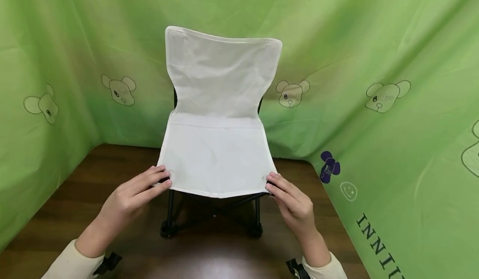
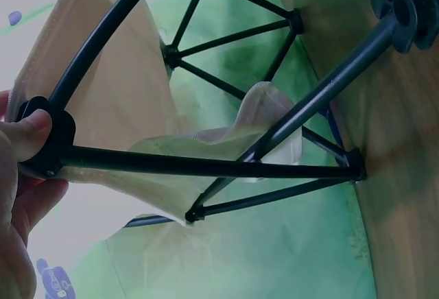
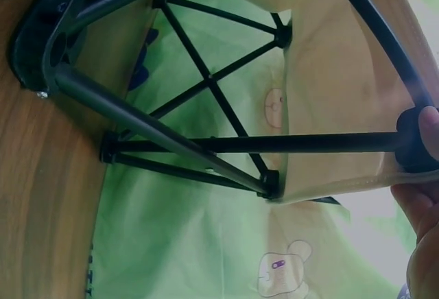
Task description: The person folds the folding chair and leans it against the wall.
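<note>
A folding chair (image 1: 217, 158) with a white fabric seat and backrest stands unfolded on black legs, its front towards me. My left hand (image 1: 129, 198) grips the seat's front left corner, fingers lying over the fabric. In the left wrist view its thumb presses the black corner joint (image 2: 58, 131) under the seat. At the front right corner, my right hand (image 1: 293, 206) holds on the same way. The right wrist view has that thumb against the other corner joint (image 3: 411, 141). Crossed black tubes (image 3: 209, 79) run beneath the seat, and a loose white fabric flap (image 2: 264, 117) hangs among them.
The chair's feet (image 1: 169, 229) rest on a dark wooden surface (image 1: 123, 158). Green cloth (image 1: 329, 42) printed with bear heads and lettering encloses the back and both sides, close behind the backrest. Wrist camera mounts (image 1: 108, 263) sit below both hands.
</note>
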The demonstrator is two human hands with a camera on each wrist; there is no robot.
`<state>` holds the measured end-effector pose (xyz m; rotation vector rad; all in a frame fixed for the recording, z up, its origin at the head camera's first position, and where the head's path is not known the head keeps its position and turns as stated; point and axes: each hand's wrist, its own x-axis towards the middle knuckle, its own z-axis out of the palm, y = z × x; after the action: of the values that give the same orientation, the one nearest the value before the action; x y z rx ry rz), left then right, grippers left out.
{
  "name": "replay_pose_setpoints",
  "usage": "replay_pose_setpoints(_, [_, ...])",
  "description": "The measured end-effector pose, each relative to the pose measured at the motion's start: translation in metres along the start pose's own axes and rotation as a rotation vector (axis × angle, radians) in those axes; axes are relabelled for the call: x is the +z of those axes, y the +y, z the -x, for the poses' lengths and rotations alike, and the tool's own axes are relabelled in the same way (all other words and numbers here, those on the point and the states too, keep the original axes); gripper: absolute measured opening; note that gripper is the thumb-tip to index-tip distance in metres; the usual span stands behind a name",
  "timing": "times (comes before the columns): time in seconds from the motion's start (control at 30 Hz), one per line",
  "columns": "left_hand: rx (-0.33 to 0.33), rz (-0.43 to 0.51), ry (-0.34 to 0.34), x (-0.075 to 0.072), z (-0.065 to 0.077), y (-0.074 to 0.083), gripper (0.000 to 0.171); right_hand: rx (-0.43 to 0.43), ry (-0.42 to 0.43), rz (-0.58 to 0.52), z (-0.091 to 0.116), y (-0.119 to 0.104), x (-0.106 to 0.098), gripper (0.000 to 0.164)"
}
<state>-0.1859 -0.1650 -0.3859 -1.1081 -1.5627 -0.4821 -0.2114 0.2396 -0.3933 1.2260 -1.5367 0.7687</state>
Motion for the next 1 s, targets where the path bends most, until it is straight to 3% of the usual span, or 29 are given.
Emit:
replay_pose_setpoints(0.5, [-0.047, -0.025, 0.032, 0.007, -0.005, 0.0, 0.029, 0.117, 0.013, -0.005, -0.008, -0.002, 0.006, 0.024])
replay_pose_setpoints(1.0, [-0.069, -0.046, 0.021, 0.007, -0.014, 0.001, 0.029, 0.141, 0.01, 0.037, -0.016, -0.008, 0.011, 0.024])
